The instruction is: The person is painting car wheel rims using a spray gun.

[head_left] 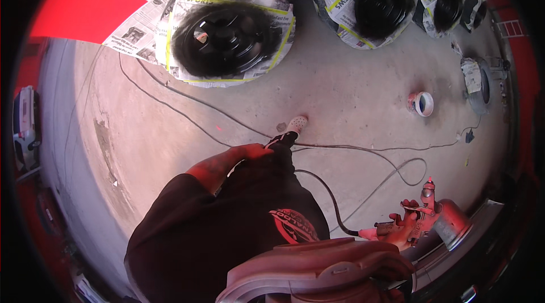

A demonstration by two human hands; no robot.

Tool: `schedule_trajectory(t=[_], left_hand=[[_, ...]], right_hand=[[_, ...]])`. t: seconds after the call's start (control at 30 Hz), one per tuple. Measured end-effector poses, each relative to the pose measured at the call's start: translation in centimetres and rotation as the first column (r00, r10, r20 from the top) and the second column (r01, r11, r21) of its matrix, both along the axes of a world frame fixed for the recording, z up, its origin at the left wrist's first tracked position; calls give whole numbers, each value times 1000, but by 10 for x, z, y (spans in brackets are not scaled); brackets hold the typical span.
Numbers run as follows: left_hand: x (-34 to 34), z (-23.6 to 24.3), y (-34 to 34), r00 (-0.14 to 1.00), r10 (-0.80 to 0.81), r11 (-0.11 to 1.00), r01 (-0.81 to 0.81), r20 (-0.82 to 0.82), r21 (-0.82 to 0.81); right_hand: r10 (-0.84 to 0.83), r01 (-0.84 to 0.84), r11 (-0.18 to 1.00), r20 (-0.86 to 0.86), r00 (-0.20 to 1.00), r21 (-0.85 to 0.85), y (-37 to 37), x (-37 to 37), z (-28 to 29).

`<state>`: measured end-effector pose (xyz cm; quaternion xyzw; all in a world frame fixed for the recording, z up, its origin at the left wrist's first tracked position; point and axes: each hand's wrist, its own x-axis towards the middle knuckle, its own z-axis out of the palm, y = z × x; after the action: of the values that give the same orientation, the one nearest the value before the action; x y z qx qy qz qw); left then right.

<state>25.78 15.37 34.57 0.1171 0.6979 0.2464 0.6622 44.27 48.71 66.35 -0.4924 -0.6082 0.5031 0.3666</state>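
Observation:
My right hand [400, 235] is closed round the grip of a metal spray gun [428, 212] with a large cup, held out at the lower right. From the gun's handle a dark air hose [332, 198] curves down to the floor. My left hand [256, 151] lies against my dark trousers in the middle of the view; its fingers are too hidden to tell their pose. Beyond both hands, apart from them, stands a wheel [227, 39] with a glossy black rim, its tyre covered in newspaper and yellow tape.
Three more black wheels, the nearest masked wheel [383, 5] among them, line the far right. Newspaper [133, 33] hangs from a red panel [85, 5]. A white bucket [423, 104], a tyre [484, 84] and looping hoses [392, 161] lie about the concrete floor. A white vehicle [25, 127] is at left.

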Motion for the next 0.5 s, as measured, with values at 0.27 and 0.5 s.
schedule_trajectory(t=[0.27, 0.5], left_hand=[[-5, -18, 55, 992, 115, 993, -114, -47, 11], [4, 4, 127, 940, 262, 955, -284, -219, -79]], right_hand=[[59, -54, 996, -67, 996, 77, 85, -82, 28], [158, -139, 978, -118, 980, 157, 189, -145, 41]])
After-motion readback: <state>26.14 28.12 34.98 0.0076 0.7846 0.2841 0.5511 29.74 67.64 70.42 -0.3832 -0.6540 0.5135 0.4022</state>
